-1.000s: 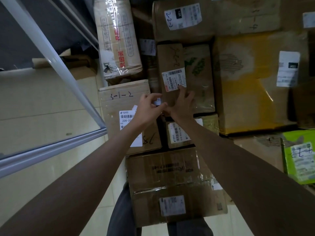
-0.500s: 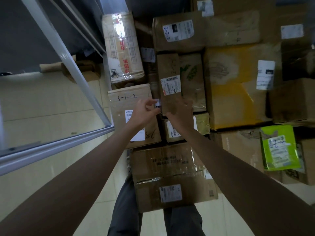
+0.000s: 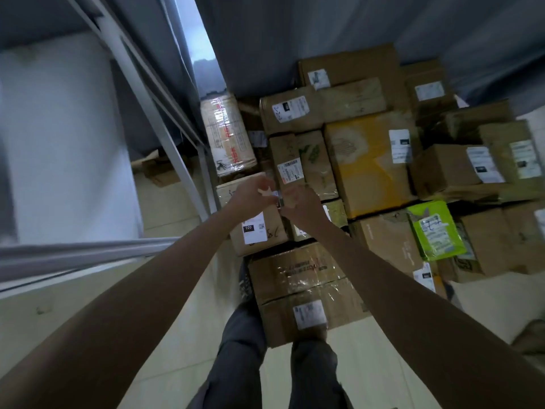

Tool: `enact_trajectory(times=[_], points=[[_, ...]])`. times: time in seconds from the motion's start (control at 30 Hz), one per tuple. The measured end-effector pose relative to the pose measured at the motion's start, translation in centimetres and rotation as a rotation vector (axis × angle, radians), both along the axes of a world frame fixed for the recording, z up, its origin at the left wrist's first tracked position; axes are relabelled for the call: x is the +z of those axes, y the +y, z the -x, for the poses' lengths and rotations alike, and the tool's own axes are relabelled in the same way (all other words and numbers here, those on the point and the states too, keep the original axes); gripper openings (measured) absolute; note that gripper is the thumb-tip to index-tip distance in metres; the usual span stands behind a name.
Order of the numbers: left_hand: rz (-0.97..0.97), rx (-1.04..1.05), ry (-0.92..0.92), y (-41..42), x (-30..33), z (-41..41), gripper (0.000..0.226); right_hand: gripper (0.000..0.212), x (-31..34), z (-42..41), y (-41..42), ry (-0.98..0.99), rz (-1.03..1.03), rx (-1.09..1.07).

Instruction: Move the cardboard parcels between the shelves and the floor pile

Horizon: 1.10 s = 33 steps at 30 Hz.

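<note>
Two hands meet over the floor pile. The left hand [image 3: 253, 193] and right hand [image 3: 300, 202], fingers curled, pinch one small white-labelled item [image 3: 277, 196] between them; its shape and long axis cannot be made out. Well over a dozen cardboard parcels [image 3: 298, 278] lie below and beyond the hands, one green packet [image 3: 435, 228] to their right.

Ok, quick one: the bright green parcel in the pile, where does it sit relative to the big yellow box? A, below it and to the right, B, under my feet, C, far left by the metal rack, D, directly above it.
A: the bright green parcel lies lower in the view and to the right of the big yellow box, far from the metal rack.
</note>
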<state>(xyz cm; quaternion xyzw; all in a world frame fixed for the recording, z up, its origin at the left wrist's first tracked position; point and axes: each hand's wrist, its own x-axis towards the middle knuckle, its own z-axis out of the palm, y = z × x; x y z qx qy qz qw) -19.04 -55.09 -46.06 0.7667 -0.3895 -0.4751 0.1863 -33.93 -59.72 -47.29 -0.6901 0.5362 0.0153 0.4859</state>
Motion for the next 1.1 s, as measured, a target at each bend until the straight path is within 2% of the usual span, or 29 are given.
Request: enact_trajectory(times=[0.13,0.23,0.37,0.63,0.77,0.93,1.1], points=[[0.017,-0.059,-0.065,2.3,3.8,0.2,0.042,0.038,4.1,1.7,0.9,0.001,0.003,0.12],[0.031,-0.083,-0.11,4.2,7.3,0.6,0.047,0.02,8.4,3.3,0.5,-0.009,0.031,0.223],[0.105,-0.053,-0.135,6.4,13.1,1.7,0.048,0.046,14.7,5.4,0.2,-0.091,0.081,0.179],[0.256,0.042,-0.184,12.8,26.0,3.3,0.055,0.051,26.9,5.5,3.4,-0.233,0.281,0.395],[0.291,0.048,-0.286,16.1,33.0,2.9,0.061,0.064,33.6,4.4,5.6,-0.249,0.313,0.479],[0.354,0.093,-0.395,21.4,40.5,1.1,0.055,0.059,41.5,1.1,9.1,-0.3,0.439,0.567],[0.369,0.148,-0.483,26.9,46.3,-1.4,0.052,0.051,48.4,-2.5,14.3,-0.35,0.475,0.677]])
